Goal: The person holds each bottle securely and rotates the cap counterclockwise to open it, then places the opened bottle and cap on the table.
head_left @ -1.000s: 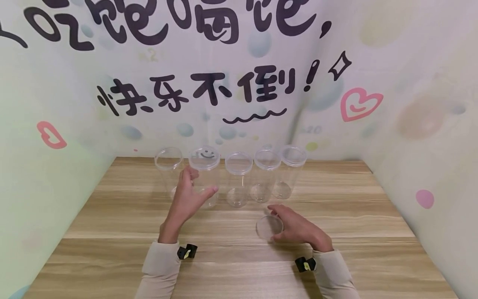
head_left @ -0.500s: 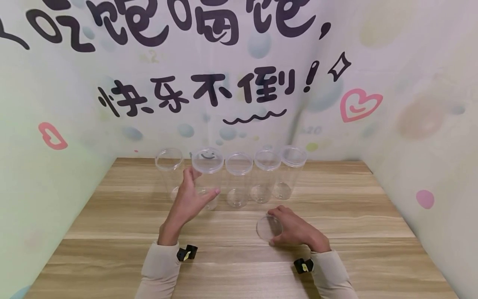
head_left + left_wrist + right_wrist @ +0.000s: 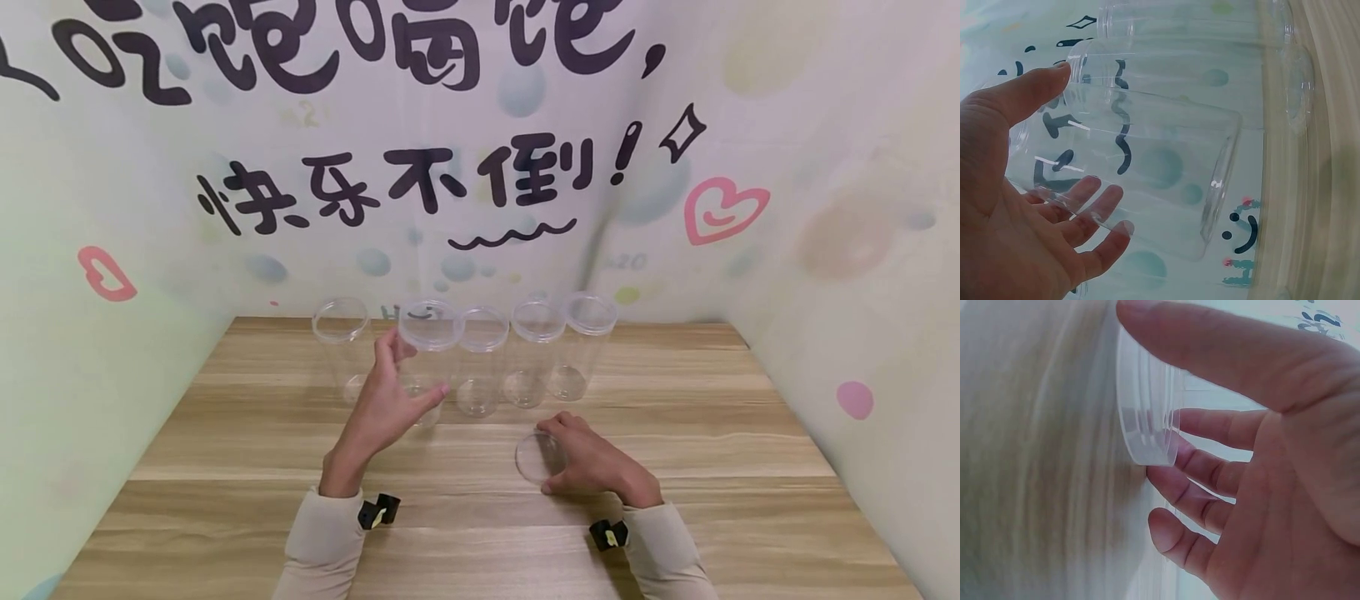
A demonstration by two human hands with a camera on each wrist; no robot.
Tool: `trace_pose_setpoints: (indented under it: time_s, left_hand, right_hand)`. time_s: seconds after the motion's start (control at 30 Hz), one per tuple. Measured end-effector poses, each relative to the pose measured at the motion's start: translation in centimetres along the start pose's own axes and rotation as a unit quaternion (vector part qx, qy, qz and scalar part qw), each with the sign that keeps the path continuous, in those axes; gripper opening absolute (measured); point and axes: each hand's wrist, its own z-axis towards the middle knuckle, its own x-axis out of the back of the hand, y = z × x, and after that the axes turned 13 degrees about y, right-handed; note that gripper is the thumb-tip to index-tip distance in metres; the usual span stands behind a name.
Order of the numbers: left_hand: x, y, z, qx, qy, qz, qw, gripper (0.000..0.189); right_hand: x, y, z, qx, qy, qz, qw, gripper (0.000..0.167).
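Observation:
My left hand [image 3: 382,400] grips a clear plastic jar [image 3: 433,362] around its side, thumb on one side and fingers on the other. In the left wrist view the held jar [image 3: 1166,169] is see-through, with nothing visible inside. Its top overlaps the neighbouring jar [image 3: 482,371] in the head view. Lower on the right, my right hand [image 3: 596,458] holds a round clear lid [image 3: 536,458] by its edge, just above the table or touching it. The right wrist view shows the lid [image 3: 1147,406] on edge between thumb and fingers.
More clear jars stand upright in a row at the back: one at the far left [image 3: 341,325], others to the right, including the rightmost jar [image 3: 585,358]. Behind them rises a printed wall cloth [image 3: 480,250]. The wooden table [image 3: 465,517] spreads in front.
My left hand has moved the jar a little to the right and towards me, close against the neighbouring jar. The right hand and lid have barely moved.

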Motion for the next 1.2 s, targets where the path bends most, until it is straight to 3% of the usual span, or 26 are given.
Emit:
trace_pose_setpoints:
  time_s: [0.23, 0.43, 0.63, 0.77, 0.87, 1.0, 1.2]
  left_hand:
    - [-0.1, 0.0, -0.1, -0.019, -0.003, 0.007, 0.9998, 0.109]
    - [0.1, 0.2, -0.3, -0.036, 0.005, 0.038, 0.9986, 0.105]
    - [0.1, 0.6, -0.4, -0.054, 0.003, 0.04, 0.9978, 0.097]
    - [-0.2, 1.0, -0.5, -0.065, -0.011, 0.036, 0.9972, 0.096]
    - [-0.3, 1.5, -0.7, -0.076, -0.03, 0.038, 0.9959, 0.096]
    - [-0.5, 2.0, -1.0, -0.1, -0.059, 0.047, 0.9921, 0.096]
    - [-0.9, 2.7, -1.4, -0.121, -0.095, 0.051, 0.9868, 0.096]
  right_hand:
    - [0.0, 0.0, 0.1, 0.001, -0.003, 0.001, 1.0, 0.086]
    - [1.5, -1.0, 0.1, -0.007, 0.011, 0.017, 0.9998, 0.087]
    - [3.9, -3.0, -0.2, -0.027, 0.071, 0.066, 0.9949, 0.074]
    - [5.0, -4.0, -0.5, -0.012, 0.126, 0.087, 0.9881, 0.063]
    - [5.3, -4.6, -0.3, 0.01, 0.181, 0.109, 0.9774, 0.058]
    - [5.4, -5.4, 0.2, 0.033, 0.247, 0.16, 0.955, 0.054]
    - [5.6, -7.0, 0.5, 0.092, 0.279, 0.236, 0.9261, 0.057]
